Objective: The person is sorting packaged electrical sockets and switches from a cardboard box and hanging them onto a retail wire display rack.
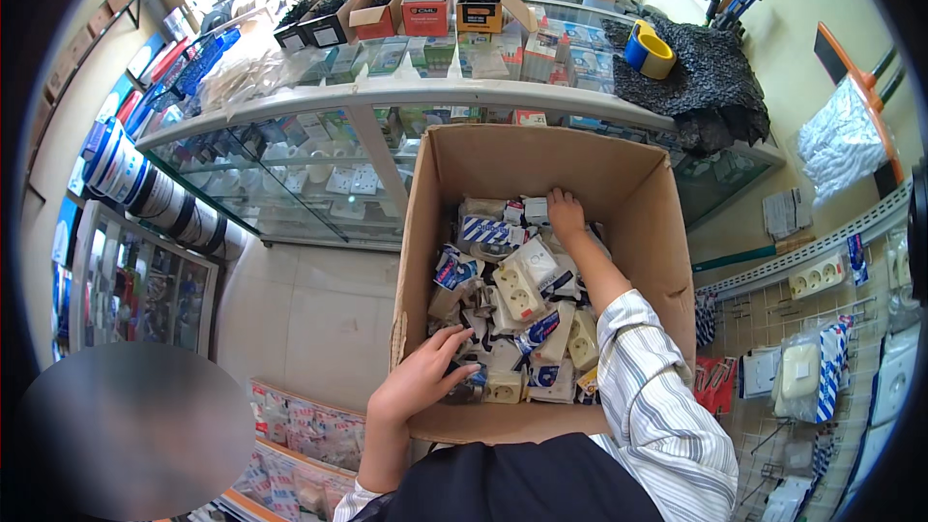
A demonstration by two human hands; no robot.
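A large open cardboard box (544, 156) stands before me, loosely filled with packaged electrical fittings. Near its far wall my right hand (566, 214) reaches down, touching the pile beside a small white package (536, 211); whether the fingers grip anything is unclear. My left hand (428, 370) hovers or rests over the near left part, fingers apart, with nothing seen in it. Mid-pile lies a cream multi-socket outlet (519, 291). Around it are a blue-and-white striped package (491, 231), a blue-labelled bag (457, 268), another cream socket (582, 339) and a single socket (503, 387).
Beyond the box runs a glass display counter (449, 92) carrying open screw boxes (425, 9) and rolls of tape (649, 51). A wire display rack (754, 406) with hanging packages is on the right. Another person (138, 431), blurred, is at lower left, near low shelves (312, 424).
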